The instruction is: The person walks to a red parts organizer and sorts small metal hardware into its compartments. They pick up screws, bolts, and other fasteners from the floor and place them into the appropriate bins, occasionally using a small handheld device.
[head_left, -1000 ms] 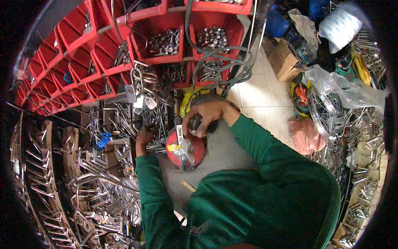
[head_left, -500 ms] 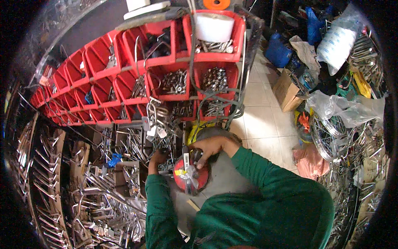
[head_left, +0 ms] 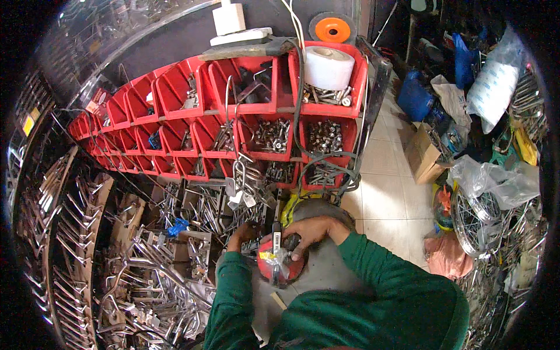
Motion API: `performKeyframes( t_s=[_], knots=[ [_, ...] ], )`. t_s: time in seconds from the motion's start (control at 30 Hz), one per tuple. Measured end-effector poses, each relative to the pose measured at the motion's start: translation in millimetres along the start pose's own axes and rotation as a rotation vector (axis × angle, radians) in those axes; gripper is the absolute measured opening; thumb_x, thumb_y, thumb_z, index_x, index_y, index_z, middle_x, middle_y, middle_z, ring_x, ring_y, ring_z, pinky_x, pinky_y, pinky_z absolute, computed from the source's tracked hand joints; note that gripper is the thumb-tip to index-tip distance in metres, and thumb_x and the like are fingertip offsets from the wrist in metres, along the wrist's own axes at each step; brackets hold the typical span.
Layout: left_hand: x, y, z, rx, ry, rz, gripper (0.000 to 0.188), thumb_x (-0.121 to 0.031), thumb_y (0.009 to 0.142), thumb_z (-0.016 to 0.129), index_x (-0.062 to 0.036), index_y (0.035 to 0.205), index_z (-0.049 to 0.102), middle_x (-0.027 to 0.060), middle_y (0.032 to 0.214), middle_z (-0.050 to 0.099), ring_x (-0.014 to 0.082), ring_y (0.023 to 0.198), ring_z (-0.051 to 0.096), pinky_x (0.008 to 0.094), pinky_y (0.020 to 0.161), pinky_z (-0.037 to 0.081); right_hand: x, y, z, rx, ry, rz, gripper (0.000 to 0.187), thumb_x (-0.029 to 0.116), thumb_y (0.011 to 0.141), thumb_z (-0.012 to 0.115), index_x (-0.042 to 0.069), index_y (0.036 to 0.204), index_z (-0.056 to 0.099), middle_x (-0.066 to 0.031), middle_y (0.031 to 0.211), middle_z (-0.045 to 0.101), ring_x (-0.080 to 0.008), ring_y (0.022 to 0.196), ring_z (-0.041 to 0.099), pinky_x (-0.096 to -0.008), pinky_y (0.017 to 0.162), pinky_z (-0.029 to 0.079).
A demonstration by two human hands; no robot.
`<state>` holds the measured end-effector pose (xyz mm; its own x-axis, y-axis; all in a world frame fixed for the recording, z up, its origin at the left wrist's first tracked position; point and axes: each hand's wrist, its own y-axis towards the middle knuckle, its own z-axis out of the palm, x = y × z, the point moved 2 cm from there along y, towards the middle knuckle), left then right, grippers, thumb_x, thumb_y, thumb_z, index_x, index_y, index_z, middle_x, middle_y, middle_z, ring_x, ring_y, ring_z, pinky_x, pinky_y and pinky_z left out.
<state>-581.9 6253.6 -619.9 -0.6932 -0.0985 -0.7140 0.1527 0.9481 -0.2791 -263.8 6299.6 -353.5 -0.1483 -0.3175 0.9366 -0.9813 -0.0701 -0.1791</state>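
Observation:
In front of my body is a red, disc-shaped object. A dark bar with a white label lies across it, and crumpled clear plastic and yellow tape cover its middle. My right hand reaches over the disc's upper right side, fingers and thumb curled around something dark that I cannot make out. Left of the disc is my left hand, close to the metal parts; its fingertips are in shadow and I cannot see whether they hold anything.
Ahead hang rows of red bins with bolts and small hardware. A paper roll stands in the top right bin. Bent metal rods fill the left side. To the right are a cardboard box, a wire-spoked rim and plastic bags.
The whole view has shifted, so the bins and hands appear further right and lower. Both hands keep about the same places beside the red disc-shaped object.

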Motion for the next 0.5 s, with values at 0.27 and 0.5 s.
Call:
performKeyframes(
  t_s=[0.27,0.5],
  knots=[
    [5,-14,-6,-0.171,-0.497,-0.145,0.046,-0.045,0.098,0.062,-0.0086,0.125,0.071,0.0137,0.089,0.076,0.023,0.074,0.069,0.0426,0.07,0.056,-20,3,-4,0.001,-0.026,0.029,0.077,0.047,0.074,0.091,-0.005,0.125,0.068,-0.0177,0.122,0.073,-0.0289,0.113,0.067,-0.0402,0.103,0.05],
    [-180,-110,-138,0.028,0.229,-0.138,0.035,-0.039,0.093,0.066,-0.0093,0.108,0.078,0.0213,0.096,0.076,0.0386,0.089,0.074,0.045,0.078,0.057,-44,19,-5,0.061,0.026,0.048,0.074,0.051,0.075,0.091,0.0,0.124,0.069,-0.0145,0.115,0.076,-0.026,0.106,0.069,-0.0397,0.095,0.053]
  ],
)
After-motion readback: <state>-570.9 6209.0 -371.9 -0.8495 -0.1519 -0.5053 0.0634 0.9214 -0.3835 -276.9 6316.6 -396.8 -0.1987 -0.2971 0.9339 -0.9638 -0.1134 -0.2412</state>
